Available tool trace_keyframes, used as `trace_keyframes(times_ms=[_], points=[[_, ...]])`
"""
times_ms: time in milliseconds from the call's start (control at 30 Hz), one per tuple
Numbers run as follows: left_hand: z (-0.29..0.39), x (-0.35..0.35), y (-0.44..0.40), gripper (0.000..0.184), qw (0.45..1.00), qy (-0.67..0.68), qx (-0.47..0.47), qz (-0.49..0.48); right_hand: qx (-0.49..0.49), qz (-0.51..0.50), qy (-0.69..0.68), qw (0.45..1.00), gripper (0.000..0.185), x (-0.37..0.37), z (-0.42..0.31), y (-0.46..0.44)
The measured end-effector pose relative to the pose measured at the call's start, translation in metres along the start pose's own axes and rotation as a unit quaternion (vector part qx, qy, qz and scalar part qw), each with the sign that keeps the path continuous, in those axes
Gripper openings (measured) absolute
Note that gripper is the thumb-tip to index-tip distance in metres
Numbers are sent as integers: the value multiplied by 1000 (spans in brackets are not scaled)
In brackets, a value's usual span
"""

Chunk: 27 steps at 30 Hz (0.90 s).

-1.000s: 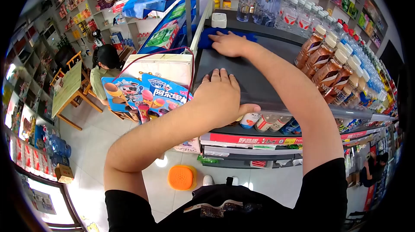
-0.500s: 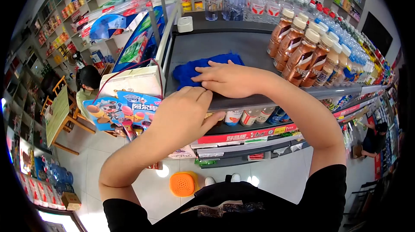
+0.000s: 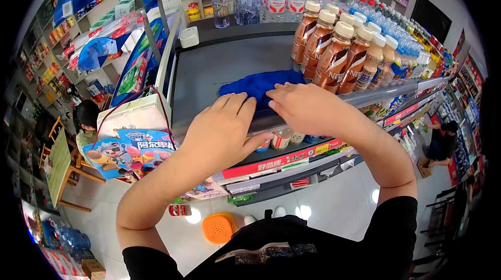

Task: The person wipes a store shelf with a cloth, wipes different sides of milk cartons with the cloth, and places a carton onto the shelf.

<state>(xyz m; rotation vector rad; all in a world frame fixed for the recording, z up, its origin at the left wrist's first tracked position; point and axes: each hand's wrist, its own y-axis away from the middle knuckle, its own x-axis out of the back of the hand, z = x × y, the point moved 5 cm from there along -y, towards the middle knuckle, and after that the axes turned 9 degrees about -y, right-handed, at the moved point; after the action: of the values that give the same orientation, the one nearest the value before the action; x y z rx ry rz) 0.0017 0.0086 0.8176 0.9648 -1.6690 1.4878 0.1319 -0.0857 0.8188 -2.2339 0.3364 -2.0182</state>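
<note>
A crumpled blue cloth (image 3: 255, 85) lies on the dark grey shelf top (image 3: 209, 63), its right end close to the brown-capped coffee bottles (image 3: 332, 63). My left hand (image 3: 222, 129) is at the shelf's front edge, fingers stretched forward and thumb apart, fingertips at the cloth's near left side. To its right, my right hand (image 3: 305, 104) rests at the cloth's near right side with slightly bent fingers touching it. Neither hand visibly grips the cloth. The fabric under the right fingertips is partly hidden.
Rows of water bottles (image 3: 276, 3) line the shelf's back and right. A small white box (image 3: 189, 37) sits at the back left corner. Blue snack packs (image 3: 130, 149) hang at left. An orange stool (image 3: 219, 228) stands below. Other people are at both sides.
The view has shifted right. The cloth has slid right along the shelf toward the coffee bottles. My hands have moved apart, and the right hand's spread fingers have drawn together near the cloth's edge.
</note>
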Motion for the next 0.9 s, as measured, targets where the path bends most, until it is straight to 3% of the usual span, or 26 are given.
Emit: trace_keyframes(times_ms=[100,233,333,433,533,600,700,800,900], points=[[0,-12,-10,64,999,-36,0,-32,96,-42,80,991,31,-7,-6,-9],[-12,-27,-41,69,989,-60,45,-130,-29,-185,10,982,33,-13,23,-51],[-23,-37,-63,69,975,-48,91,-199,-167,-96,-119,974,37,-13,50,-72],[-35,-50,-86,62,966,-66,98,-231,-121,-138,-94,979,41,-16,66,-96],[-66,-83,-110,54,962,-107,66,-243,-202,-46,-102,973,42,-25,95,-123],[-75,-94,-119,52,961,-117,16,-252,-216,-58,-66,972,38,-18,84,-122],[-58,-65,-106,49,944,-80,78,-311,-206,-118,-2,971,33,-14,67,-115],[-35,-40,-91,50,929,-97,78,-349,-205,-193,65,957,32,4,28,-92],[-29,-34,-91,46,937,-80,64,-335,-166,-252,102,948,32,-7,37,-102]])
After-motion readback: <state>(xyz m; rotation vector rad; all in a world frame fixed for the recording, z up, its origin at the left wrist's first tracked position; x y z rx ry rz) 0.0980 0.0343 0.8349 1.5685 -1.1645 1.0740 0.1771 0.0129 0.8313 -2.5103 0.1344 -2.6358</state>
